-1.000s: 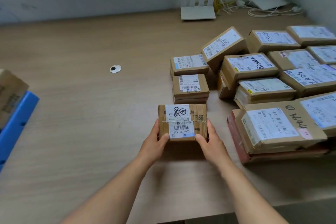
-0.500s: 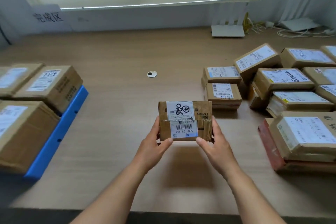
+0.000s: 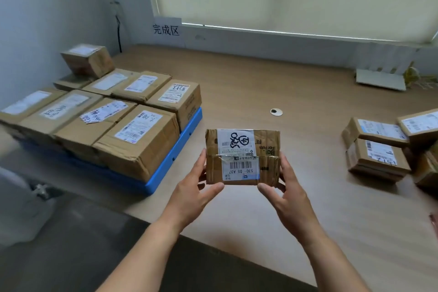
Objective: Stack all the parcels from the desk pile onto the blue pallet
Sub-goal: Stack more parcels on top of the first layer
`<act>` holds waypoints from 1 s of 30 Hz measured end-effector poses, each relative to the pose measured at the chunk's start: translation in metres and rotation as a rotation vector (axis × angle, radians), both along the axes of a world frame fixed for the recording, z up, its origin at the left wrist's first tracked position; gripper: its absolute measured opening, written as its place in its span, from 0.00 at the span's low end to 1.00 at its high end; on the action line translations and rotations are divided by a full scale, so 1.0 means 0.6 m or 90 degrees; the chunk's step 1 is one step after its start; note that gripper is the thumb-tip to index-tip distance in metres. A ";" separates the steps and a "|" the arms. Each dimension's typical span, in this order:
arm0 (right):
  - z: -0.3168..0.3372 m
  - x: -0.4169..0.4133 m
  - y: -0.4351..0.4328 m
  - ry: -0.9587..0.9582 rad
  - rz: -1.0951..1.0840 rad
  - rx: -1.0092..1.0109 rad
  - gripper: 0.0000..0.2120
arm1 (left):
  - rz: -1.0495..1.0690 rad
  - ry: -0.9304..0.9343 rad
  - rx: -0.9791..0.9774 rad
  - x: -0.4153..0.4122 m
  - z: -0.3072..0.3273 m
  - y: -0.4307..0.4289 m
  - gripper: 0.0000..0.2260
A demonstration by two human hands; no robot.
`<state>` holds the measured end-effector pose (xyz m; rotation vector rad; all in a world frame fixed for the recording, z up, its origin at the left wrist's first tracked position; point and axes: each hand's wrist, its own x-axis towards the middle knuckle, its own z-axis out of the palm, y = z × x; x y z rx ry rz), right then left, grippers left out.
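A small crumpled cardboard parcel (image 3: 243, 156) with a white barcode label is lifted above the desk in the middle of the view. My left hand (image 3: 192, 193) grips its left side and my right hand (image 3: 288, 193) grips its right side, thumbs under the front edge. To the left lies the blue pallet (image 3: 174, 159), covered with several brown parcels (image 3: 137, 140) laid side by side, one more tilted at the back (image 3: 87, 59). The desk pile (image 3: 376, 152) of remaining parcels sits at the right edge.
The wooden desk (image 3: 260, 92) carries a round cable grommet (image 3: 276, 112) behind the held parcel. A white router (image 3: 381, 78) stands by the back wall at right. A paper sign (image 3: 167, 29) hangs under the window blind. The desk's front edge runs diagonally below my wrists.
The view has swung left, bringing the whole pallet into sight. The parcel, held in both hands, has risen off the desk and moved left, away from the pile.
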<state>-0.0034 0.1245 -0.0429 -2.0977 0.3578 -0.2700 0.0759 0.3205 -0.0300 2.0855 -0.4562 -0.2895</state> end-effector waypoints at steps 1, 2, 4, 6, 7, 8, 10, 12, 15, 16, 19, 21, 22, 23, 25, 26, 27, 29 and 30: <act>0.006 0.008 0.017 -0.005 0.008 -0.007 0.39 | 0.008 -0.009 -0.006 0.003 0.003 0.021 0.37; 0.013 0.016 0.035 -0.014 0.016 -0.013 0.39 | 0.016 -0.016 -0.013 0.006 0.007 0.040 0.36; 0.025 0.031 0.070 -0.042 0.026 -0.030 0.38 | 0.031 -0.030 -0.030 0.012 0.016 0.080 0.35; 0.036 0.045 0.103 -0.070 0.032 -0.034 0.37 | 0.051 -0.041 -0.039 0.017 0.025 0.117 0.33; 0.040 0.054 0.124 -0.083 0.037 -0.029 0.37 | 0.065 -0.044 -0.045 0.022 0.030 0.139 0.32; 0.043 0.061 0.142 -0.095 0.042 -0.020 0.37 | 0.078 -0.046 -0.051 0.027 0.034 0.159 0.32; 0.048 0.077 0.184 -0.116 0.051 0.005 0.36 | 0.103 -0.052 -0.059 0.036 0.041 0.204 0.32; 0.051 0.094 0.232 -0.135 0.059 0.028 0.35 | 0.131 -0.064 -0.058 0.045 0.046 0.252 0.32; 0.050 0.118 0.300 -0.158 0.073 0.047 0.33 | 0.169 -0.088 -0.048 0.058 0.050 0.321 0.31; 0.049 0.127 0.320 -0.159 0.079 0.054 0.32 | 0.181 -0.094 -0.046 0.063 0.050 0.342 0.30; 0.044 0.155 0.367 -0.142 0.093 0.068 0.32 | 0.210 -0.102 -0.048 0.081 0.049 0.390 0.29; 0.045 0.178 0.389 -0.137 0.100 0.065 0.34 | 0.225 -0.101 -0.055 0.097 0.049 0.411 0.29; 0.046 0.191 0.398 -0.138 0.103 0.061 0.34 | 0.232 -0.101 -0.060 0.106 0.048 0.420 0.29; 0.048 0.205 0.406 -0.141 0.106 0.058 0.35 | 0.239 -0.100 -0.064 0.117 0.047 0.428 0.29; 0.049 0.236 0.421 -0.148 0.109 0.062 0.34 | 0.249 -0.101 -0.065 0.143 0.047 0.443 0.29; 0.049 0.253 0.429 -0.150 0.110 0.063 0.34 | 0.252 -0.105 -0.061 0.158 0.048 0.451 0.29; 0.051 0.271 0.438 -0.152 0.112 0.061 0.33 | 0.255 -0.110 -0.056 0.174 0.049 0.459 0.28; 0.056 0.311 0.454 -0.159 0.116 0.058 0.32 | 0.260 -0.118 -0.049 0.208 0.058 0.475 0.28; 0.060 0.332 0.463 -0.162 0.119 0.056 0.32 | 0.260 -0.119 -0.048 0.226 0.065 0.482 0.28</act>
